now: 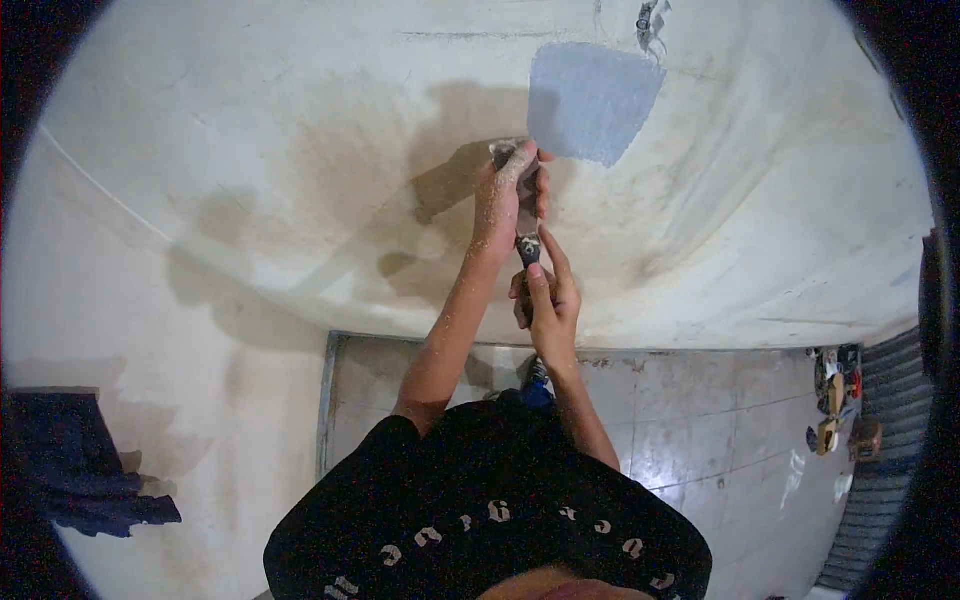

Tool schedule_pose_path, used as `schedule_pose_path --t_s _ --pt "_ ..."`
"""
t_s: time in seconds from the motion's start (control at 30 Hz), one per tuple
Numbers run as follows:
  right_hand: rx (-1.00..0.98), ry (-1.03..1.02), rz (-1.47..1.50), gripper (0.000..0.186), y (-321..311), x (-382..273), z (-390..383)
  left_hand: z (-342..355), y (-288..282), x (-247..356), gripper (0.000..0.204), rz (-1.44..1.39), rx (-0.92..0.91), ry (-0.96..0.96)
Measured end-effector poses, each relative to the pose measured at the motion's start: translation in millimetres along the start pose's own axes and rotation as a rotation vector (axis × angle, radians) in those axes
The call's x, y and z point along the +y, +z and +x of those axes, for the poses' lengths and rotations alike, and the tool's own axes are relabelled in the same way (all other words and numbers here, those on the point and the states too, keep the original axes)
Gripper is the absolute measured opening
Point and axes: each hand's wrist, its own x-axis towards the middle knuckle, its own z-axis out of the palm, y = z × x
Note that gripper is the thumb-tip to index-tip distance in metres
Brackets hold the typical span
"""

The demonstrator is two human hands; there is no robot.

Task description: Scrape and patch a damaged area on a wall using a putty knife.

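Note:
In front of the pale wall, both my hands are on one putty knife (pixel 528 206). My right hand (pixel 551 300) grips its dark handle from below, with thumb and forefinger along the neck. Higher up, my left hand (pixel 497 208) is closed around the blade, its thumb lying across the face near the top edge. Whitish residue crusts that edge and the neck. Pale crumbs cling to my left thumb, hand and forearm. Just right of the blade's top is a grey-blue painted patch (pixel 594 100) on the wall.
The pale wall (pixel 330 160) carries brown stains and my shadow. Above the patch, a small fitting (pixel 648 22) protrudes. Dark cloth (pixel 85 465) hangs at the left. Below lies a tiled floor (pixel 690 420). Assorted items (pixel 830 410) sit beside a corrugated shutter (pixel 880 430) at the right.

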Motion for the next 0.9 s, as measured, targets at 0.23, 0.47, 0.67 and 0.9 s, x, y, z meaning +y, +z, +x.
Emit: schedule_pose_path --t_s 0.23,0.47,0.67,0.9 --pt "0.116 -0.189 -0.213 0.039 -2.4 12.0 16.5 12.6 13.2 -1.2 0.027 -0.003 0.052 -0.031" --pt "0.151 -0.168 -0.222 0.036 17.1 -11.1 9.5 8.1 15.4 13.1 0.026 0.024 0.110 -0.072" --pt "0.169 -0.167 -0.219 0.037 28.2 -9.6 15.5 17.2 14.3 20.1 0.026 0.082 0.046 -0.063" --pt "0.207 -0.244 -0.183 0.039 32.1 -9.7 20.0 20.0 18.0 26.5 0.026 0.071 0.077 -0.111"
